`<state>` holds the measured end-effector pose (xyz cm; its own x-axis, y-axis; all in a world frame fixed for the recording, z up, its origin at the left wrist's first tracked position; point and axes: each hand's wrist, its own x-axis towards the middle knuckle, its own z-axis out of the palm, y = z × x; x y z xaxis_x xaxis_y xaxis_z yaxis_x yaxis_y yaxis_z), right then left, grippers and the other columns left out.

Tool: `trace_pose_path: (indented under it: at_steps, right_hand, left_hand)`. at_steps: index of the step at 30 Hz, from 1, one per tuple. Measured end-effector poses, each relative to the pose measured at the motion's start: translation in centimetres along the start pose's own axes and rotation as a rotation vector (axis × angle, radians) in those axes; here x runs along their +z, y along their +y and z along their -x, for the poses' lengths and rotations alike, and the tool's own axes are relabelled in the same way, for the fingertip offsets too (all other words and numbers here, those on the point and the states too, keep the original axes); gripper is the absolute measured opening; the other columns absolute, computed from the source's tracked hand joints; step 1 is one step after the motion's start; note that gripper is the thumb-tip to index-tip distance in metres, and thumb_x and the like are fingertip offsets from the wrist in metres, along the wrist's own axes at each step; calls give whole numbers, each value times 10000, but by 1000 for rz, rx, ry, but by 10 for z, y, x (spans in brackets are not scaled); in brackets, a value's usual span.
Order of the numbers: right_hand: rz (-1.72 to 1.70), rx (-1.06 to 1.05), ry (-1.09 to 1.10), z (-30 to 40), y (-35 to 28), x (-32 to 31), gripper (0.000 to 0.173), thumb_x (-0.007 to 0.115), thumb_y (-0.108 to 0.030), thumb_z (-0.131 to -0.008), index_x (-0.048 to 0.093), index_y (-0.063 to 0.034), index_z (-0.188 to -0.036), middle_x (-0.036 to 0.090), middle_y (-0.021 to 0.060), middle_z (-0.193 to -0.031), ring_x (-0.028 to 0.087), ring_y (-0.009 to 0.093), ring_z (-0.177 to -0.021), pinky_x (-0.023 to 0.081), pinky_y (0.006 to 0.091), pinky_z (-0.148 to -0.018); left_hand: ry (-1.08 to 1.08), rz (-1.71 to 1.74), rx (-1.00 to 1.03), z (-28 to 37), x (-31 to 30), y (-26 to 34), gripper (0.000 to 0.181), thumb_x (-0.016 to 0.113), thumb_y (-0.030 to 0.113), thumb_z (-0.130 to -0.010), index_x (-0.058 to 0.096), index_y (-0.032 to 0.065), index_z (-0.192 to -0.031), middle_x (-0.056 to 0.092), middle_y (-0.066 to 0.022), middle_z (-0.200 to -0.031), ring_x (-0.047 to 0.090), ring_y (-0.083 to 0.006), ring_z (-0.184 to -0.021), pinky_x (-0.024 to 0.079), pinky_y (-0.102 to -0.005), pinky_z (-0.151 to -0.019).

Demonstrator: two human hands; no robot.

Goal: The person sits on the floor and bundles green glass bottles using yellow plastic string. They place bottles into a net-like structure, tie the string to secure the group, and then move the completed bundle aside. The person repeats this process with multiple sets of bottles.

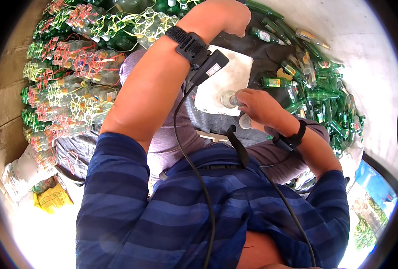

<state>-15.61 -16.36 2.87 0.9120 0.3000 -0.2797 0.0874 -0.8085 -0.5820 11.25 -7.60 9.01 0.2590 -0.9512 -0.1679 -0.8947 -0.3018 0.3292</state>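
Note:
My left hand (234,18) is stretched far forward, beyond a white board (232,64), near loose green bottles. Its fingers are bent down and mostly hidden, so whether they hold anything cannot be told. My right hand (257,104) grips a clear glass bottle (226,99) over the near part of the board. Just below that hand shows another clear, round-ended object (245,121), partly covered by the wrist. A green bottle with a yellow label (276,82) lies to the right of the board.
Bundles of clear and green bottles tied with red cord (88,62) and yellow-green cord (152,25) are stacked at left. Loose green bottles (323,95) pile up against the pale wall at right. A yellow bag (52,198) lies at lower left. Black cables (199,178) run down from both wrists.

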Motion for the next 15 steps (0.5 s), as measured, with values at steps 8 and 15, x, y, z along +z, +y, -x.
trace_pose_path:
  at_steps: [8,15]
  right_hand:
    - [-9,-12,-27,1,1,4,216,714,-154,-879,566,-22,-965,654,168,-977,657,433,-908,527,511,-761]
    - [61,-27,-59,3,0,6,254,722,-147,-860,597,-90,-1075,678,101,-1018,679,384,-926,554,473,-734]
  left_hand:
    - [-63,-3,-140,3,3,6,456,754,282,-853,704,131,-1281,731,-113,-1195,689,-305,-1117,540,-425,-940]
    - [-73,3,-149,2,4,8,436,750,273,-864,705,134,-1275,738,-109,-1173,694,-294,-1104,543,-416,-929]
